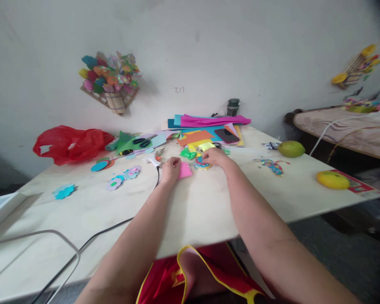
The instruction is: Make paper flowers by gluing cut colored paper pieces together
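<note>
My left hand is curled at the middle of the table, closed at the edge of a piece of bright pink paper. To its right, my right hand bends its fingers down over a small round blue, red and yellow piece. Its fingertips are pressed together there, and whatever they pinch is too small to make out. A shiny green packet and a yellow packet lie just beyond the hands. The white glue gun, with a black cord, rests left of my left hand.
Scissors lie on paper sheets at the back, near a red plastic bag. Paper flowers and blue discs are on the left. A phone lies behind; mangoes sit right. Cords cross the front left.
</note>
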Tool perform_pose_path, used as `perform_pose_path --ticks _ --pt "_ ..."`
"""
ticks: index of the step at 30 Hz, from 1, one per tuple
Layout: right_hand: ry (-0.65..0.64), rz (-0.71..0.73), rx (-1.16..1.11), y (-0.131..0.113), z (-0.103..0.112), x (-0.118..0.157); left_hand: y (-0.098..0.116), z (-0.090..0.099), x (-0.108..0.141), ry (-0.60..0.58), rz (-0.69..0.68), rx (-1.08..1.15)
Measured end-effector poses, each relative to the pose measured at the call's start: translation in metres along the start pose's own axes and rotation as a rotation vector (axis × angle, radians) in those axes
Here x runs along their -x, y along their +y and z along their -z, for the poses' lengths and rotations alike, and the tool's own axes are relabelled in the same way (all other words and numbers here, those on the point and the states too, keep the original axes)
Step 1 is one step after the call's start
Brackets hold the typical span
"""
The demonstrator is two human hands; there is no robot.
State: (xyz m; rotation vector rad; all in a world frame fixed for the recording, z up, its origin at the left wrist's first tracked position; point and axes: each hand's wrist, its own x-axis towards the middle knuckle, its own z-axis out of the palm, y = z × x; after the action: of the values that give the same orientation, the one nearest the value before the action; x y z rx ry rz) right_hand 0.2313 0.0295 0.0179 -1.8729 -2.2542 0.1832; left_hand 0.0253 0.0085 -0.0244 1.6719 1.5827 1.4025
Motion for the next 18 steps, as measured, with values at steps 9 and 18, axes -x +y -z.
perform_pose_path --ticks 9,18 --pt "0.025 0.013 0.066 -0.0030 0.0009 0.0018 -0.0017 -0.0021 0.0010 -0.013 -0.062 -0.039" --pt "0.051 0.020 0.036 0.0037 -0.0030 -0.0035 -0.0005 -0.0002 0.0046 -0.026 -0.145 -0.203"
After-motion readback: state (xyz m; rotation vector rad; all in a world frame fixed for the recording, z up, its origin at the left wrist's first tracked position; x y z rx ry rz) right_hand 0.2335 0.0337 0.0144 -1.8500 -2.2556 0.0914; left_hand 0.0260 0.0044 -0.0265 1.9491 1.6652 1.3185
